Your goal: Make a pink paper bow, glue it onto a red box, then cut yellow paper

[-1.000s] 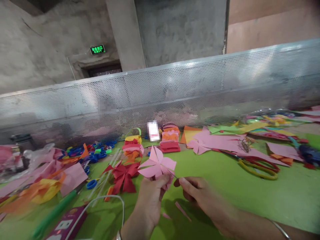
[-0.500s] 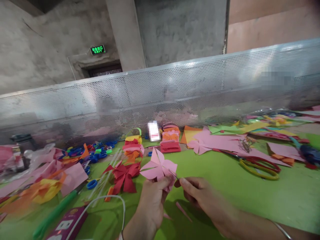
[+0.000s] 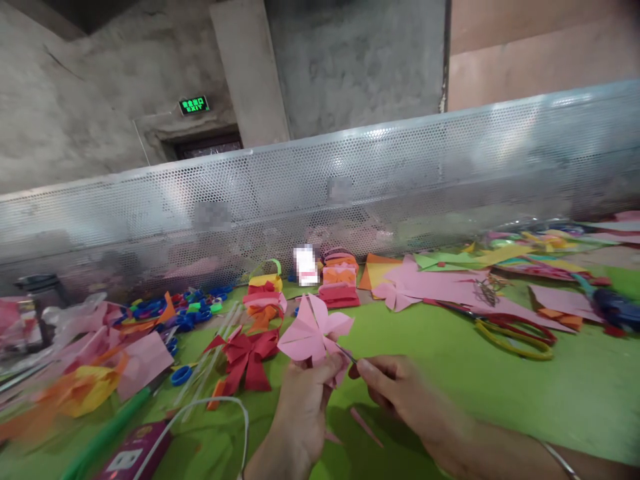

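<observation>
A pink paper flower (image 3: 311, 330) with several pointed petals is pinched between the thumb and fingers of my left hand (image 3: 304, 407). My right hand (image 3: 400, 390), just to its right, is closed on a thin dark metal tool (image 3: 347, 354). The tool's tip touches the flower's lower right petal; its handle is mostly hidden by my fingers, so I cannot tell its kind. Below my hands, a narrow pink paper scrap (image 3: 366, 427) lies on the green tabletop (image 3: 450, 373). A red paper flower (image 3: 249, 357) rests left of my left hand.
Red-and-yellow-handled scissors (image 3: 513, 337) lie at the right near pink paper sheets (image 3: 440, 283). Small folded paper stacks (image 3: 339, 280) stand behind the flower. At left are blue tape rings (image 3: 181, 375), a purple power strip (image 3: 135, 450) and a white cable (image 3: 245, 413). A perforated metal screen (image 3: 400, 173) runs behind.
The view has shifted slightly. The tool's tip now lies further over the lower right petal, and the flower is tilted a little differently in my left hand. Both grips are kept.
</observation>
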`<move>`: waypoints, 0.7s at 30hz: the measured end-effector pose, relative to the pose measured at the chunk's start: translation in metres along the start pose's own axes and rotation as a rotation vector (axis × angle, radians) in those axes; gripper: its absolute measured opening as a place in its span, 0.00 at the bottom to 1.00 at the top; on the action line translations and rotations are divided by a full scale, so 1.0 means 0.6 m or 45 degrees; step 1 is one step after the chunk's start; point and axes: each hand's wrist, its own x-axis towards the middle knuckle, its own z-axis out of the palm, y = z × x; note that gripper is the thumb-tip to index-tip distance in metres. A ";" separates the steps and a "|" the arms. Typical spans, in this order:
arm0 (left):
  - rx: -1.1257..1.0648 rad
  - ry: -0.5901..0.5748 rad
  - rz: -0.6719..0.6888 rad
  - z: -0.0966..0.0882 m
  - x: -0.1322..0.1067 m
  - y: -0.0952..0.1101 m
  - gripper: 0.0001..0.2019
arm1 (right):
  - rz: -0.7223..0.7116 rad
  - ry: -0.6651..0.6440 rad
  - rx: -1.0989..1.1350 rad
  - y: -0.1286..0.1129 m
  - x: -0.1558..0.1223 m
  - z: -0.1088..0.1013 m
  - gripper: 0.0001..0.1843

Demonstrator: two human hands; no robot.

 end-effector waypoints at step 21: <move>0.038 -0.087 0.073 -0.009 0.006 0.004 0.10 | 0.010 0.010 0.045 0.006 0.015 -0.003 0.16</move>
